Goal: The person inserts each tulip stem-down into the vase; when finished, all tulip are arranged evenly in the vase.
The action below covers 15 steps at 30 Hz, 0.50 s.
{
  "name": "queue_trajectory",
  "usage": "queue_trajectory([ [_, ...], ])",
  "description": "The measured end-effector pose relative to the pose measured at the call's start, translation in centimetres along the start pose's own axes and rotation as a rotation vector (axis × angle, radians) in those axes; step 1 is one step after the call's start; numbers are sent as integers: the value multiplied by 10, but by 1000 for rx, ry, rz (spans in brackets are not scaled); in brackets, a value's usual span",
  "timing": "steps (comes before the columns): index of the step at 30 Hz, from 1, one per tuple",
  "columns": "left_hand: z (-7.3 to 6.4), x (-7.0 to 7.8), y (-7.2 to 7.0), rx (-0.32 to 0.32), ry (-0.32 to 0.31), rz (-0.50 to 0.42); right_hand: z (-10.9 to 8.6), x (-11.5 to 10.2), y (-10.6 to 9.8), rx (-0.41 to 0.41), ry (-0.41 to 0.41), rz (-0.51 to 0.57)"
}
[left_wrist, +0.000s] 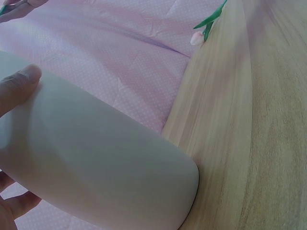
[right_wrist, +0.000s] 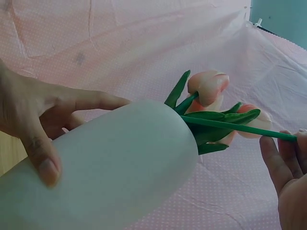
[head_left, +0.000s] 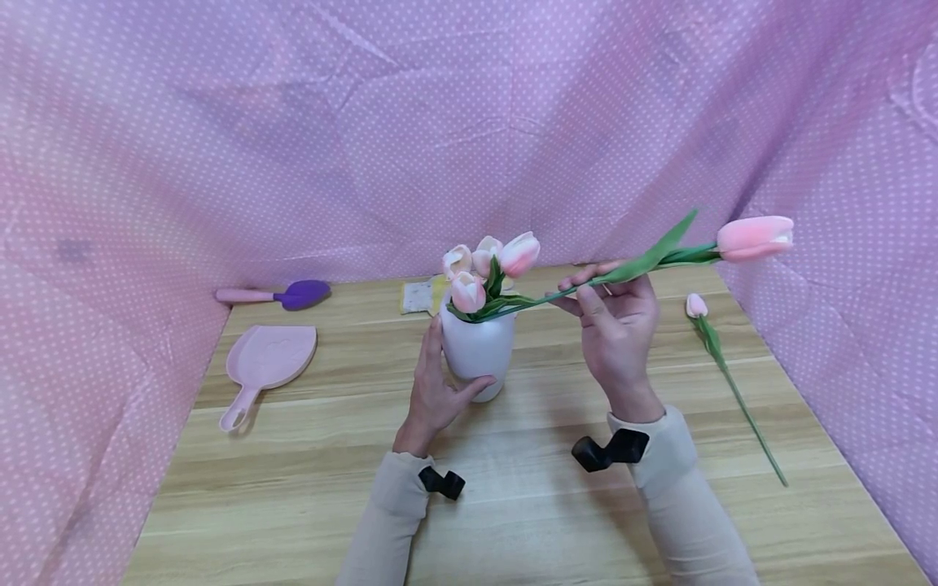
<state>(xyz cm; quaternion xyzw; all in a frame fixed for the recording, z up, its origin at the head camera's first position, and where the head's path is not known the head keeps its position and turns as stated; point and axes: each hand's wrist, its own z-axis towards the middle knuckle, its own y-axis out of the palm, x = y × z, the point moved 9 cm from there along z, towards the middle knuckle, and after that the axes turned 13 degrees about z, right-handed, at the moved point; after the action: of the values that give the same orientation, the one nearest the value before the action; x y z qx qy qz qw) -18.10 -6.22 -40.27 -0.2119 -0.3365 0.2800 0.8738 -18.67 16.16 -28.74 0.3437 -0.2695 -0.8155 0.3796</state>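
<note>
A white vase (head_left: 479, 354) stands upright on the table, gripped around its side by my left hand (head_left: 431, 399). Several pale pink tulips (head_left: 469, 291) fill its mouth, their green leaves hanging over the rim. My right hand (head_left: 623, 325) pinches the green stem of another pink tulip (head_left: 755, 238), whose bloom points off to the right. In the right wrist view this tulip's stem (right_wrist: 240, 127) reaches the vase mouth; its lower end is hidden among the leaves. The left wrist view shows my left thumb (left_wrist: 21, 86) against the vase wall.
A single tulip (head_left: 696, 306) lies at the table's right side. To the left are a pink dustpan (head_left: 271, 358) and a purple trowel (head_left: 304, 295) with a pink handle. Partly behind the vase lies a yellow and white packet (head_left: 418, 297). Dotted pink cloth (head_left: 366, 163) surrounds the table.
</note>
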Motion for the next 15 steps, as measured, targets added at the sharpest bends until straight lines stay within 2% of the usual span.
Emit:
queue_trajectory([
  [5, 0, 1, 0, -2, 2, -7, 0, 1, 6, -21, -10, -62],
  [15, 0, 0, 1, -4, 0, -6, -4, 3, 30, -94, -38, -296],
])
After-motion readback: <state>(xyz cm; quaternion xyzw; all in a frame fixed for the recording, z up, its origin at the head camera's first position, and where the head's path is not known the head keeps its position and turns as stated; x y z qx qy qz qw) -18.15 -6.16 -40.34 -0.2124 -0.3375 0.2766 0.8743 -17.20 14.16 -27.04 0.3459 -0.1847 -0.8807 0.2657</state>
